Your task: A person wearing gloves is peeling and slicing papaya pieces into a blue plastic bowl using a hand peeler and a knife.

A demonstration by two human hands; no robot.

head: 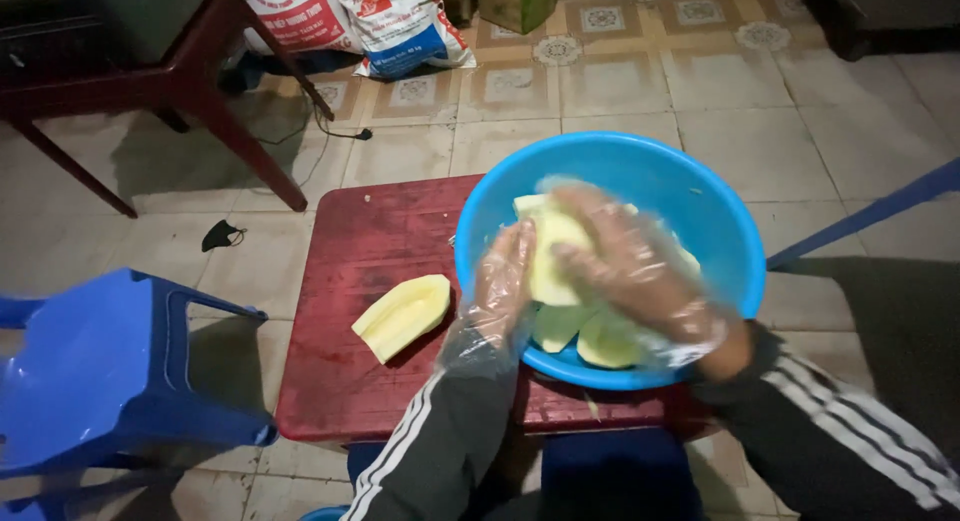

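A blue plastic basin (690, 196) stands on a low dark-red table (370, 231) and holds several pale yellow-green peeled fruit pieces (600, 341). Both hands wear clear plastic gloves. My right hand (630, 266) reaches into the basin and wraps over one large fruit piece (550, 251). My left hand (505, 281) presses against the same piece from its left side, at the basin's near rim. Another halved fruit piece (403, 314) lies on the table to the left of the basin, apart from both hands.
A blue plastic chair (110, 371) stands at the left, and a dark-red table leg frame (220, 111) behind it. Printed sacks (400, 26) lean at the back on the tiled floor. A black face mask (222, 235) lies on the floor. A blue bar (870, 213) crosses at right.
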